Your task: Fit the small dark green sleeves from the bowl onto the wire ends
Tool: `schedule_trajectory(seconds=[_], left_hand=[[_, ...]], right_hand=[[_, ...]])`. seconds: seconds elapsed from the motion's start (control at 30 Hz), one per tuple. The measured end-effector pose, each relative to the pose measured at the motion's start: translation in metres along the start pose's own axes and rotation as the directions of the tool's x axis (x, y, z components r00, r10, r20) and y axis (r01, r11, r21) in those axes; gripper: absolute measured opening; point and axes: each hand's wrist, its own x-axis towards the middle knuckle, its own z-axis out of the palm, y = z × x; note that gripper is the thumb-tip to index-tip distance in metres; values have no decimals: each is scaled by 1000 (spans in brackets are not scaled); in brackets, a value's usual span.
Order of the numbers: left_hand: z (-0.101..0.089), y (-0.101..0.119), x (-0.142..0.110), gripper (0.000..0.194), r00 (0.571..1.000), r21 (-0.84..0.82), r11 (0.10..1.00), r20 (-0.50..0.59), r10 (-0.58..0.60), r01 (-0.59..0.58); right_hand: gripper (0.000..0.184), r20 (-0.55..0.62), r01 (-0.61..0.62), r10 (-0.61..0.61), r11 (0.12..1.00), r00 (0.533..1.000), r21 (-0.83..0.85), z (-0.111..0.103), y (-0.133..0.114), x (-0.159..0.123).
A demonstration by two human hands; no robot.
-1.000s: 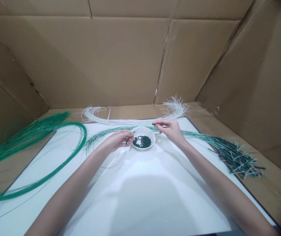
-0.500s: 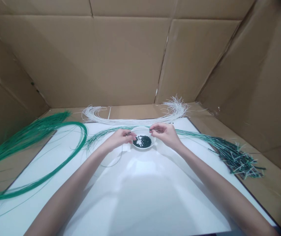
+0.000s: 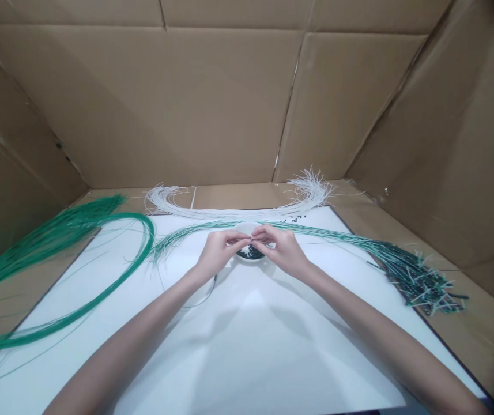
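Observation:
My left hand and my right hand meet fingertip to fingertip just above a small white bowl of dark green beads. Both hands are pinched shut. The left pinches a thin wire that loops down onto the white board; what the right pinches is too small to make out. The bowl is mostly hidden behind the fingers.
A bundle of green wires curves over the left side. White wires arc along the back. Finished beaded green wires lie in a pile at the right. Cardboard walls enclose the work area.
Both hands have come together from either side of the bowl and now meet over it, covering most of it. The thin wire loop has shifted with the left hand.

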Motion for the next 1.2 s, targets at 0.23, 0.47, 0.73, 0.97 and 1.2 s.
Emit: schedule_trajectory(seconds=[0.23, 0.47, 0.73, 0.97, 1.2], left_hand=[[-6, -9, 6, 21, 999, -41, 998, 9, -46, 46], [-41, -25, 18, 23, 919, 12, 985, 360, -164, 171], [-58, -30, 18, 23, 816, 301, 951, 529, -233, 77], [-54, -39, 14, 21, 708, 202, 966, 659, -254, 159], [-42, -46, -2, 18, 766, -108, 887, 558, -320, 449]], right_hand=[[9, -7, -7, 7, 999, 1000, -45, -2, 1, 0], [9, -47, -39, 36, 997, 998, -63, -8, 9, 4], [9, -135, -106, 106, 994, 985, 2, -12, 9, 7], [15, -186, -174, 202, 972, 961, 158, -11, 22, 10], [16, -231, -179, 213, 971, 949, 160, -11, 28, 12]])
